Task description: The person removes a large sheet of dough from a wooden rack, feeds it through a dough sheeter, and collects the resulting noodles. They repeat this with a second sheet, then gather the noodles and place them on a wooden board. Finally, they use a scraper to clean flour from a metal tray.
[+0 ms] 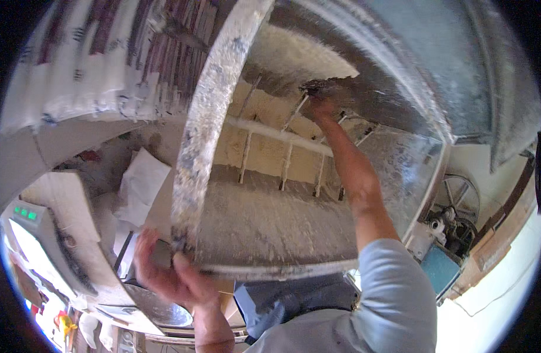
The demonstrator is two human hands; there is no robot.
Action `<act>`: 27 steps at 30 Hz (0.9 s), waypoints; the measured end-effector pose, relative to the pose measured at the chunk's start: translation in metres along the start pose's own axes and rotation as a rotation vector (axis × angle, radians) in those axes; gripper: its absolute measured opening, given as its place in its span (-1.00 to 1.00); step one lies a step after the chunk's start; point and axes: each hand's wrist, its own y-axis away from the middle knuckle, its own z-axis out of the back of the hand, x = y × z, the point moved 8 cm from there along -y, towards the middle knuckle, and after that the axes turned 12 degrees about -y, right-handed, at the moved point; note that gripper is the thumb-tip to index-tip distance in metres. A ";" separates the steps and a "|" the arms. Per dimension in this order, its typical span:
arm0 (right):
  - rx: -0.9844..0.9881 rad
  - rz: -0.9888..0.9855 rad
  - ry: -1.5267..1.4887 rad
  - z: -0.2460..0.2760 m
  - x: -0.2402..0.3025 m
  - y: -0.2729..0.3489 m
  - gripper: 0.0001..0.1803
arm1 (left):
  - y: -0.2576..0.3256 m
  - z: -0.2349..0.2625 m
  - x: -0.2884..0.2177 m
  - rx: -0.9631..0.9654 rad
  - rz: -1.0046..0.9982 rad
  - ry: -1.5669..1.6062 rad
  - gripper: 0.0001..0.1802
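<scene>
Item 1. Mixer trough (270, 229): a large metal vessel, crusted with pale flour or dough residue, is seen filling the centre of the view. Its inner wall is coated with a whitish, fibrous layer.

Item 2. Lid (208, 112): a flour-caked metal rim is seen raised, curving from 12 o'clock down to 7 o'clock of the trough.

Item 3. Paddle shaft (279, 134): a pale horizontal bar with several thin rods is seen inside the trough, at its upper middle.

Item 4. Left hand (170, 273): it is closed around the lower end of the lid rim, at 7 o'clock of the trough, with the thumb laid over the edge.

Item 5. Right hand (320, 107): it is extended deep into the trough, at 1 o'clock of the shaft, and is pressed against the caked wall. A dark scraper (310, 89) appears to be gripped in it, though the fingers are too blurred for certainty.

Item 6. Stacked sacks (94, 65): white with dark stripes, they are seen at 10 o'clock.

Item 7. Loose white bag (142, 182): it is seen crumpled at 9 o'clock of the trough.

Item 8. Spoked wheel (462, 200): it is mounted at 3 o'clock, above a blue housing (441, 267).

Item 9. Scale display (24, 215): it is seen at the far left edge, with green lights.
</scene>
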 end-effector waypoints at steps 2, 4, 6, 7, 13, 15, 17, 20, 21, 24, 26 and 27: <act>0.095 -0.018 0.013 -0.060 -0.055 -0.033 -0.60 | 0.003 0.001 -0.002 -0.110 0.028 -0.006 -0.44; 0.198 -0.069 -0.036 -0.100 -0.096 -0.044 -0.62 | 0.003 -0.001 -0.004 -0.140 0.070 -0.025 -0.46; 0.253 -0.128 -0.060 -0.108 -0.117 -0.038 -0.64 | 0.002 -0.003 -0.010 -0.120 0.075 -0.059 -0.49; 0.223 -0.144 -0.002 -0.097 -0.116 -0.028 -0.65 | -0.002 -0.003 -0.015 -0.112 0.007 -0.105 -0.51; 0.002 0.175 -0.261 0.104 0.026 0.129 -0.53 | -0.005 -0.002 -0.017 0.068 -0.092 -0.127 -0.48; 0.008 0.173 -0.449 0.176 0.074 0.193 -0.51 | -0.005 -0.003 -0.015 0.105 -0.093 -0.086 -0.49; 0.056 0.156 -0.668 0.229 0.102 0.233 -0.49 | -0.006 -0.003 -0.015 0.120 -0.094 -0.117 -0.51; 0.123 0.040 -0.781 0.216 0.110 0.178 -0.61 | -0.007 -0.004 -0.018 0.114 -0.126 -0.125 -0.53; 0.060 -0.092 -0.661 0.185 0.093 0.139 -0.60 | -0.007 -0.004 -0.018 0.104 -0.132 -0.107 -0.54; 0.025 -0.346 -0.534 0.099 0.046 0.062 -0.54 | -0.005 -0.002 -0.014 0.066 -0.113 -0.122 -0.55; 0.136 -0.186 -0.381 0.087 0.049 0.064 -0.58 | -0.004 -0.001 -0.012 0.052 -0.105 -0.138 -0.55; 0.113 -0.188 -0.243 0.099 0.048 0.083 -0.60 | -0.004 -0.001 -0.012 0.048 -0.097 -0.149 -0.55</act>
